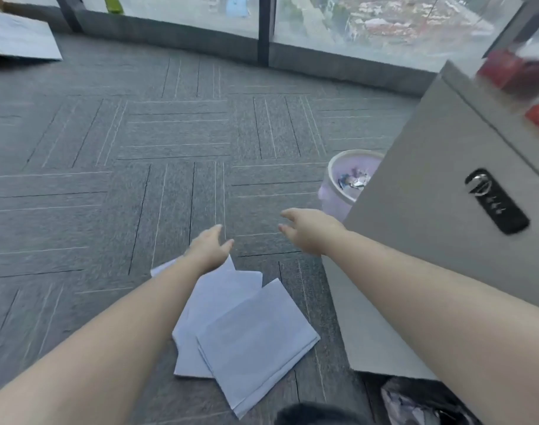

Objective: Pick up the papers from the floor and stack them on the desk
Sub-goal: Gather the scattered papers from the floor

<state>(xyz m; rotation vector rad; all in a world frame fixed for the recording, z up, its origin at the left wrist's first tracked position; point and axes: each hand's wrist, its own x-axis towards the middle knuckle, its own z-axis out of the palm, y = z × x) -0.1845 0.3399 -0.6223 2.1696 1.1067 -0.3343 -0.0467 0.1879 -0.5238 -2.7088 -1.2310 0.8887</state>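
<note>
The papers (pixel 231 329) lay fanned in a loose overlapping pile on the grey carpeted floor (pixel 108 179), just beside the foot of a grey cabinet (pixel 430 240) with a black combination lock (pixel 496 202) on its face. Both bare arms were stretched forward over them. The left hand (pixel 208 248) hung with its grip wide and empty, fingers spread, its palm above the far corner of the pile and apparently not pressing on it. The right hand (pixel 306 230) was also wide and empty, held over bare carpet beyond the sheets and near the cabinet's edge, so the pile lay nearer the body than either hand. The step in hand looked like the reach down for the first pick-up. To do it well, both hands would best draw back toward the sheets, sweep the splayed edges together into one bundle, then slide fingertips under a lifted corner, since thin paper lying flat on carpet gives little to pinch. A small lilac waste bin (pixel 347 179) stood past the right hand, and another sheet (pixel 20 36) lay far off at the upper left. The worktop where the stack belongs could not be clearly made out.
</note>
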